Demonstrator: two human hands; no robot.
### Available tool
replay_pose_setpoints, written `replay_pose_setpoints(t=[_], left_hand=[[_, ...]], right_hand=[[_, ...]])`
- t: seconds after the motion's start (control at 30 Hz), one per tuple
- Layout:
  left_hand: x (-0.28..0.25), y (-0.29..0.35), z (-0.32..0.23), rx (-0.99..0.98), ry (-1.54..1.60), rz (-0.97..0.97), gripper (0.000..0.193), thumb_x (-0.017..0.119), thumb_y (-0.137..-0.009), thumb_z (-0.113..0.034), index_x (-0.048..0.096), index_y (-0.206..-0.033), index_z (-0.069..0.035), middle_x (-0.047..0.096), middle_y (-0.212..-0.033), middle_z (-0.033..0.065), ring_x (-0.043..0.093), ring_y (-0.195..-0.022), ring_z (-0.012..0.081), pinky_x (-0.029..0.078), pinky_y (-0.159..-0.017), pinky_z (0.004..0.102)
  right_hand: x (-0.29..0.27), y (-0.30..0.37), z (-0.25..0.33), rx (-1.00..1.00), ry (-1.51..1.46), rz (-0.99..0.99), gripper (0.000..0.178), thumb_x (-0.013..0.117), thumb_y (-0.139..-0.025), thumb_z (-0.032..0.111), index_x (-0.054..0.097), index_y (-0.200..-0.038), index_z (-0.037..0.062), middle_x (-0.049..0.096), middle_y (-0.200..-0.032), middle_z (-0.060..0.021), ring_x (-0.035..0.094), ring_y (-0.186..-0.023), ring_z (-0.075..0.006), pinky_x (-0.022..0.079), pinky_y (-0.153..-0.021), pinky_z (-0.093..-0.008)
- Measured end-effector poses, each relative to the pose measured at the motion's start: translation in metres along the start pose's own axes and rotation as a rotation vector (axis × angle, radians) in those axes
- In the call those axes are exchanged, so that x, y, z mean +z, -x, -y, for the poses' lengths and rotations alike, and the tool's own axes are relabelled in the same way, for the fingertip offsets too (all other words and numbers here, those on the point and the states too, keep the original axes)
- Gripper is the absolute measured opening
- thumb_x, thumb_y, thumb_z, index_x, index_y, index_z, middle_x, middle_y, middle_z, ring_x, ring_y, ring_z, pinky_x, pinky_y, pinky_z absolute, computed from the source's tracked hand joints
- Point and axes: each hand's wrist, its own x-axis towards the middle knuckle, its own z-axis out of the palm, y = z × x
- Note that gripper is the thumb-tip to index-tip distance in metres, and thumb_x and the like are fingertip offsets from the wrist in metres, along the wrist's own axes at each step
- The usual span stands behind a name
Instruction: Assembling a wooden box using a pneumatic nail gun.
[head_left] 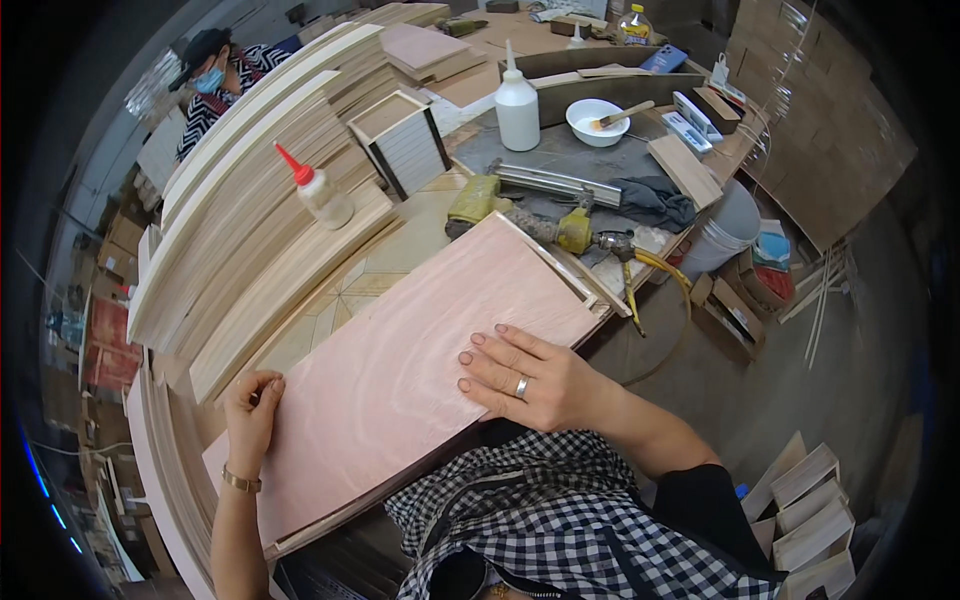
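Well, right hand (535, 383): I see it open, resting spread on the pink board (380, 370).
Left hand (254, 410): curled at the board's far left edge; I cannot tell whether it pinches anything.
Pink board: slanted before the checked garment (560, 510).
Yellow tool (574, 230): just beyond the board's far end.
White bottle (518, 115): upright near the white bowl (592, 135).
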Motion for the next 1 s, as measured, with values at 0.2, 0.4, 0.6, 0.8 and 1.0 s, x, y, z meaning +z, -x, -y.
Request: replay_pose_setpoints(t=[0.2,0.4,0.6,0.8,1.0], left_hand=[[0.009,-0.003,-0.003,0.010,0.077,-0.033,0.009,0.068,-0.089,-0.009,0.069,-0.092,-0.001,0.061,-0.079,0.0008,0.049,-0.070,0.0083,0.039,-0.063,0.0237],[0.016,-0.008,-0.013,0.037,-0.009,-0.063,0.008,0.068,-0.089,-0.007,0.068,-0.092,0.000,0.057,-0.078,0.0017,0.051,-0.071,0.0100,0.041,-0.065,0.0243],[0.021,-0.007,-0.015,0.032,-0.040,-0.048,0.007,0.067,-0.088,-0.007,0.069,-0.091,0.000,0.056,-0.078,0.0015,0.050,-0.071,0.0094,0.040,-0.064,0.0235],[0.023,0.002,-0.016,-0.002,-0.030,-0.042,0.007,0.067,-0.088,-0.007,0.069,-0.089,-0.001,0.056,-0.076,0.0001,0.047,-0.069,0.0091,0.038,-0.063,0.0230],[0.026,0.004,-0.013,0.033,-0.030,-0.069,0.008,0.068,-0.088,-0.009,0.069,-0.090,-0.001,0.054,-0.077,-0.0008,0.044,-0.068,0.0088,0.035,-0.062,0.0234]], right_hand=[[0.008,0.007,-0.011,0.089,-0.120,-0.027,0.032,0.067,-0.080,0.026,0.067,-0.105,0.0060,0.066,-0.116,-0.0126,0.060,-0.116,-0.0300,0.045,-0.101,-0.0469],[0.012,0.010,-0.019,0.149,-0.207,-0.059,0.027,0.062,-0.080,0.018,0.067,-0.102,0.0037,0.065,-0.115,-0.0152,0.059,-0.114,-0.0326,0.044,-0.100,-0.0495],[0.016,0.014,-0.015,0.166,-0.234,-0.106,0.029,0.057,-0.079,0.016,0.065,-0.101,0.0002,0.064,-0.112,-0.0184,0.059,-0.111,-0.0356,0.045,-0.098,-0.0507],[0.016,0.018,-0.010,0.177,-0.259,-0.119,0.030,0.057,-0.078,0.017,0.064,-0.101,-0.0008,0.063,-0.113,-0.0192,0.059,-0.112,-0.0359,0.044,-0.100,-0.0505],[0.018,0.020,-0.011,0.200,-0.309,-0.103,0.031,0.059,-0.075,0.015,0.064,-0.100,-0.0013,0.062,-0.115,-0.0189,0.057,-0.115,-0.0355,0.041,-0.103,-0.0499]])
